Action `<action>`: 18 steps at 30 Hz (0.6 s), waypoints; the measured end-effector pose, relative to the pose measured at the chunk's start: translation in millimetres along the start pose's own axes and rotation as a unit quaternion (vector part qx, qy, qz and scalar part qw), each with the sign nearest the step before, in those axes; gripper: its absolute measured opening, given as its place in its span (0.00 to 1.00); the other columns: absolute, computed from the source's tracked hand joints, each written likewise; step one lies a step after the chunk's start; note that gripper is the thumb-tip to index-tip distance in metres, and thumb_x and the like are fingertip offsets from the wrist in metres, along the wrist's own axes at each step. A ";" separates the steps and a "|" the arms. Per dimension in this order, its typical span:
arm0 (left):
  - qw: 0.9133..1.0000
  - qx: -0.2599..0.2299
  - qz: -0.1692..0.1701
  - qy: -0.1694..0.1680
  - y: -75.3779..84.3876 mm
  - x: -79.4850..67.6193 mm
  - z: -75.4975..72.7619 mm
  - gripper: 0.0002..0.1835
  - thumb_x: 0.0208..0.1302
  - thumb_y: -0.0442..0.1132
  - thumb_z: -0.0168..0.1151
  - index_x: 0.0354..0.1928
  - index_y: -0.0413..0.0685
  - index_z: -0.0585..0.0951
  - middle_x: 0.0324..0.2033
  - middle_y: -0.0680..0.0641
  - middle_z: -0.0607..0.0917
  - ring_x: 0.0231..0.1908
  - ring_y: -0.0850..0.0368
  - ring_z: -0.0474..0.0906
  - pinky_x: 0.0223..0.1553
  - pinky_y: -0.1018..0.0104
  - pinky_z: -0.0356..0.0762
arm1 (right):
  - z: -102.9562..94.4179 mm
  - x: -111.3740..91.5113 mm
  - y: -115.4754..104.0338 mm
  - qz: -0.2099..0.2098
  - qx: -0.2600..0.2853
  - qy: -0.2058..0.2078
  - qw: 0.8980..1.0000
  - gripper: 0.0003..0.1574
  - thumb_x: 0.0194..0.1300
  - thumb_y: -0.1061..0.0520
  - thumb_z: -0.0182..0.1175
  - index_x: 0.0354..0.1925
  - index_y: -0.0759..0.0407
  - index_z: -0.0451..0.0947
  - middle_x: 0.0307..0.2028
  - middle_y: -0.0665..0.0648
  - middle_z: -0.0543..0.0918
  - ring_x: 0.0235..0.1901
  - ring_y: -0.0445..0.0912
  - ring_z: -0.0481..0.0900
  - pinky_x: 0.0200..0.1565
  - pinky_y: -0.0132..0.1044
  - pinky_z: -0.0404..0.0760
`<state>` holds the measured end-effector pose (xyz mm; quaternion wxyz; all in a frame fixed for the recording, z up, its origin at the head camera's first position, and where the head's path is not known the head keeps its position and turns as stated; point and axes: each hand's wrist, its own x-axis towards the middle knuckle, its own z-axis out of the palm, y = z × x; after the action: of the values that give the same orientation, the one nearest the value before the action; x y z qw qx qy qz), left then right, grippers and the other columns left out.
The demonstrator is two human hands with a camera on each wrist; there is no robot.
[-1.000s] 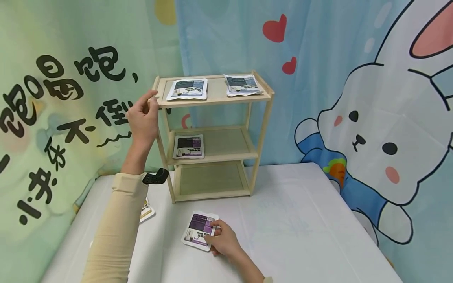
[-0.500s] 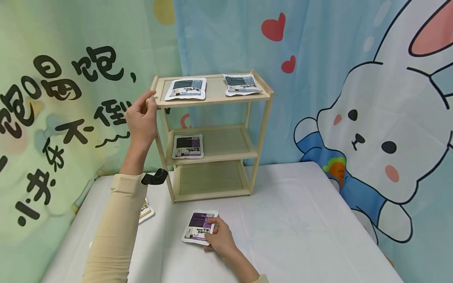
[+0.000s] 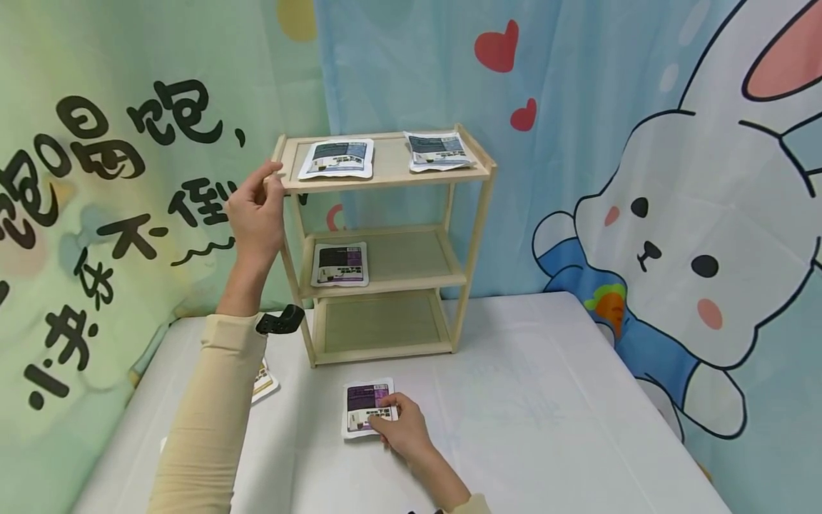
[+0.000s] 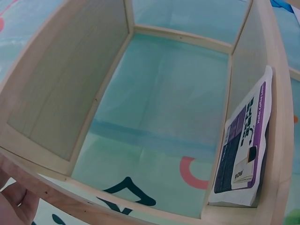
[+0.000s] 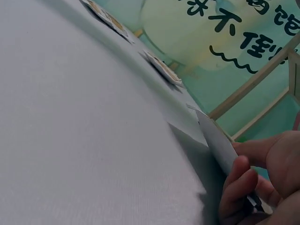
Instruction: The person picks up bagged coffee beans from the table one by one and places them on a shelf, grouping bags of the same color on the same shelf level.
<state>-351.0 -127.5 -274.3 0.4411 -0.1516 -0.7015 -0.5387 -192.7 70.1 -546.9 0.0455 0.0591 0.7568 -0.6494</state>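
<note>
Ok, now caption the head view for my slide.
Right hand pinching a purple-and-white packet in front of a three-tier wooden shelf, left hand holding the shelf's top corner.

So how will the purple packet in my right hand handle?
The packet is probably light: the right hand pinches just one edge. It's likely fairly stiff, looking nearly straight edge-on, and unlikely to roll, being flat.

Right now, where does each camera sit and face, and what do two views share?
Head: on the head, facing forward-down at the shelf; left hand, right hand, sleeves show.
Left wrist: on that wrist, facing between the tiers; left hand partly shows.
Right wrist: on that wrist, facing across the table; right hand shows, gripping a pouch.
Head and left wrist share the middle-tier pouch.
</note>
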 end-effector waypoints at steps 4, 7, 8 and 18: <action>1.000 -0.001 -0.007 -0.003 -1.6 0.4 -0.1 0.16 0.66 0.36 0.52 0.49 0.41 0.85 0.14 0.53 0.69 0.15 0.65 0.57 0.19 0.72 0.55 | -3.8 1.3 1.3 -0.010 0.023 -0.025 0.999 0.21 0.53 0.70 0.64 0.47 0.70 0.73 0.26 0.54 0.79 0.12 0.37 0.69 0.14 0.25 0.66; 1.000 -0.002 -0.011 -0.003 -2.4 0.2 -0.6 0.16 0.67 0.36 0.52 0.49 0.42 0.85 0.14 0.52 0.70 0.15 0.65 0.57 0.19 0.71 0.55 | -6.3 1.0 0.0 -0.012 0.028 -0.031 0.999 0.23 0.55 0.70 0.62 0.51 0.71 0.74 0.26 0.55 0.80 0.11 0.36 0.70 0.14 0.25 0.67; 1.000 0.000 -0.011 -0.003 -2.3 0.1 -0.7 0.16 0.67 0.36 0.52 0.49 0.42 0.85 0.14 0.51 0.70 0.15 0.65 0.57 0.19 0.71 0.55 | -7.2 0.8 -0.8 -0.013 0.029 -0.032 0.999 0.24 0.56 0.70 0.62 0.52 0.71 0.74 0.26 0.55 0.80 0.12 0.36 0.70 0.14 0.25 0.67; 1.000 -0.003 -0.001 0.000 -3.2 1.2 0.1 0.15 0.67 0.36 0.52 0.49 0.43 0.86 0.14 0.55 0.68 0.14 0.64 0.56 0.18 0.71 0.54 | -20.6 -0.3 -14.5 -0.030 0.038 -0.043 0.998 0.23 0.57 0.71 0.60 0.53 0.70 0.74 0.28 0.58 0.77 0.13 0.37 0.71 0.16 0.27 0.69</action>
<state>-353.9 -128.9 -275.3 0.4399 -0.1525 -0.7002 -0.5412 -194.4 88.3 -529.6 0.0561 0.0107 0.7304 -0.6806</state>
